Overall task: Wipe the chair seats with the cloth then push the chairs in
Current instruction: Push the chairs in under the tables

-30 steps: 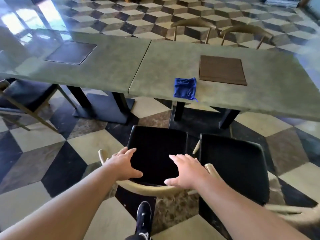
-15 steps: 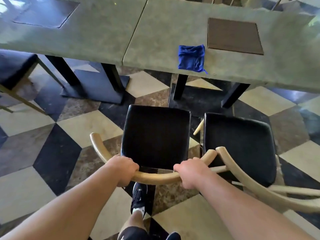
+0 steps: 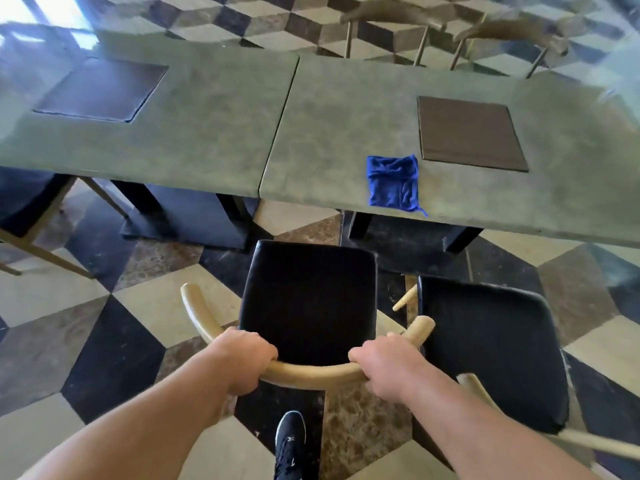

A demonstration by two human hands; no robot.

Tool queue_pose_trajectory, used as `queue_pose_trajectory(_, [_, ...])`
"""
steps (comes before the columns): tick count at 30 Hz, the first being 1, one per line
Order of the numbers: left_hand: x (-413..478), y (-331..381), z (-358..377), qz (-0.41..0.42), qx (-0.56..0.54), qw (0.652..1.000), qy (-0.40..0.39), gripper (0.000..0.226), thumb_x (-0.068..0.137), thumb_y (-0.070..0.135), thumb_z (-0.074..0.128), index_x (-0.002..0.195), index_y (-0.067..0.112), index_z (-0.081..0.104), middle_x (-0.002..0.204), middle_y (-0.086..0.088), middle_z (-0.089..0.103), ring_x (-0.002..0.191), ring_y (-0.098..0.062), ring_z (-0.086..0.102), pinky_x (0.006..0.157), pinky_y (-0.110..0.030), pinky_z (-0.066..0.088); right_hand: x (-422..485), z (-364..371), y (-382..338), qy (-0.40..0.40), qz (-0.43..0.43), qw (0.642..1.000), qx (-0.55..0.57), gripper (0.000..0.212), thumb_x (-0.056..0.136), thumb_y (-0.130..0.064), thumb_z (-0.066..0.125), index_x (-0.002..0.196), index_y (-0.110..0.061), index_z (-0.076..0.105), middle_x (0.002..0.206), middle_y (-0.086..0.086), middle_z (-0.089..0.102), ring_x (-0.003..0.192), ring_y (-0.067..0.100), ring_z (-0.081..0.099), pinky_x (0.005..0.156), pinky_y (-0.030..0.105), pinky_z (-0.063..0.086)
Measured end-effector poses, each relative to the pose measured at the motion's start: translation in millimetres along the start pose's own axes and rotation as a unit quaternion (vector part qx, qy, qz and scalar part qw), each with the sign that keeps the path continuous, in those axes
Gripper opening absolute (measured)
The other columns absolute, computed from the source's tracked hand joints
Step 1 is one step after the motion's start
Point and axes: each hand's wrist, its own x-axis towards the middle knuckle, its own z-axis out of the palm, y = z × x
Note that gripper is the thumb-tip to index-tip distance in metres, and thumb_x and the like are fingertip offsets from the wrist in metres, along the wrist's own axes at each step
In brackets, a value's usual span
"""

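Observation:
A chair with a black seat (image 3: 308,299) and a curved pale wooden backrest (image 3: 311,374) stands in front of me, its front edge just short of the table's near edge. My left hand (image 3: 239,360) and my right hand (image 3: 388,365) both grip that backrest. A second black-seated chair (image 3: 491,351) stands right beside it on the right. The folded blue cloth (image 3: 393,183) lies on the green table (image 3: 207,140) near its front edge, apart from both hands.
Two brown square mats (image 3: 469,133) (image 3: 102,90) lie on the table. Dark table pedestals (image 3: 183,216) stand under it. Another dark-seated chair (image 3: 20,199) sits at the far left, and two wooden chair backs (image 3: 391,12) show beyond the table. My shoe (image 3: 289,441) is on the checkered floor.
My hands went from reaching over the seat to gripping the backrest. The chair's seat now sits closer to the table edge, and the view has tilted up.

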Motion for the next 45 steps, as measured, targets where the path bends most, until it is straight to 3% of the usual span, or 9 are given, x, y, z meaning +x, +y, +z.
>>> queue_pose_trajectory(7, [32.7, -64.8, -47.7, -0.009, 0.030, 0.999, 0.027, 0.028, 0.093, 0.022, 0.065, 0.116, 0.037, 0.062, 0.106, 0.010, 0.069, 0.100, -0.017, 0.067, 0.090, -0.039, 0.048, 69.4, -48.1, 15.4, 0.039, 0.003, 0.999, -0.013, 0.024, 0.092, -0.021, 0.070, 0.089, -0.034, 0.050, 0.075, -0.012, 0.050, 0.069, 0.017, 0.050, 0.080, 0.040, 0.043])
queue_pose_trajectory(10, [54.4, -87.8, -68.2, -0.008, 0.032, 0.999, 0.036, 0.028, 0.091, 0.024, 0.066, 0.114, 0.038, 0.061, 0.098, 0.013, 0.064, 0.096, -0.016, 0.066, 0.091, -0.039, 0.050, 99.5, -67.5, 31.0, 0.042, -0.003, 0.999, -0.032, 0.024, 0.090, -0.022, 0.070, 0.089, -0.034, 0.049, 0.076, -0.011, 0.051, 0.072, 0.020, 0.051, 0.078, 0.041, 0.038])
queue_pose_trajectory(16, [109.1, -127.3, -100.7, -0.011, 0.022, 0.998, 0.049, 0.027, 0.088, 0.027, 0.067, 0.111, 0.040, 0.063, 0.082, 0.017, 0.052, 0.078, -0.011, 0.054, 0.076, -0.033, 0.039, 161.2, -96.9, 73.0, 0.041, -0.016, 0.999, -0.030, 0.019, 0.091, -0.023, 0.066, 0.094, -0.034, 0.050, 0.085, -0.008, 0.056, 0.083, 0.024, 0.060, 0.085, 0.044, 0.042])
queue_pose_trajectory(22, [153.0, -155.4, -120.6, -0.005, 0.031, 0.998, 0.048, 0.027, 0.091, 0.027, 0.063, 0.114, 0.041, 0.062, 0.092, 0.017, 0.057, 0.093, -0.014, 0.064, 0.085, -0.037, 0.044, 206.5, -112.7, 100.3, 0.020, -0.010, 0.999, -0.026, 0.012, 0.092, -0.026, 0.064, 0.098, -0.032, 0.056, 0.087, -0.008, 0.057, 0.088, 0.025, 0.063, 0.085, 0.045, 0.042])
queue_pose_trajectory(27, [177.1, -170.0, -121.7, -0.006, 0.036, 0.998, 0.043, 0.027, 0.091, 0.027, 0.064, 0.114, 0.042, 0.061, 0.086, 0.017, 0.053, 0.085, -0.013, 0.058, 0.081, -0.037, 0.038, 225.7, -115.7, 107.6, 0.026, -0.011, 0.999, -0.030, 0.015, 0.091, -0.026, 0.066, 0.097, -0.033, 0.053, 0.086, -0.008, 0.057, 0.084, 0.025, 0.062, 0.083, 0.044, 0.042])
queue_pose_trajectory(31, [182.9, -174.8, -108.0, -0.015, 0.022, 0.999, 0.026, 0.030, 0.091, 0.026, 0.064, 0.116, 0.042, 0.062, 0.090, 0.017, 0.060, 0.083, -0.011, 0.059, 0.084, -0.037, 0.044, 236.8, -110.8, 103.5, 0.017, -0.011, 0.998, -0.052, 0.018, 0.092, -0.022, 0.064, 0.095, -0.031, 0.049, 0.083, -0.008, 0.052, 0.079, 0.024, 0.057, 0.080, 0.044, 0.039])
queue_pose_trajectory(36, [189.9, -165.0, -88.7, -0.008, 0.024, 0.999, 0.032, 0.030, 0.089, 0.026, 0.067, 0.115, 0.042, 0.061, 0.089, 0.015, 0.064, 0.080, -0.011, 0.062, 0.086, -0.038, 0.047, 234.5, -96.9, 106.0, -0.003, -0.005, 0.997, -0.071, 0.015, 0.093, -0.027, 0.065, 0.100, -0.029, 0.051, 0.084, -0.006, 0.052, 0.088, 0.027, 0.064, 0.076, 0.043, 0.036])
queue_pose_trajectory(41, [191.2, -164.1, -79.9, -0.016, 0.037, 0.996, 0.075, 0.027, 0.088, 0.044, 0.073, 0.112, 0.040, 0.061, 0.088, 0.016, 0.059, 0.081, -0.012, 0.056, 0.080, -0.038, 0.043, 227.3, -94.4, 103.5, 0.025, 0.007, 0.997, -0.069, 0.031, 0.091, -0.047, 0.071, 0.105, -0.025, 0.053, 0.093, -0.003, 0.061, 0.089, 0.026, 0.062, 0.082, 0.044, 0.047])
queue_pose_trajectory(45, [181.6, -154.0, -76.8, -0.045, 0.016, 0.993, 0.111, 0.045, 0.082, 0.064, 0.074, 0.116, 0.037, 0.060, 0.093, 0.015, 0.058, 0.082, -0.011, 0.052, 0.079, -0.037, 0.043, 213.9, -93.3, 95.5, 0.042, 0.031, 0.998, -0.034, 0.040, 0.089, -0.060, 0.067, 0.106, -0.025, 0.056, 0.095, -0.003, 0.063, 0.091, 0.025, 0.061, 0.089, 0.044, 0.049])
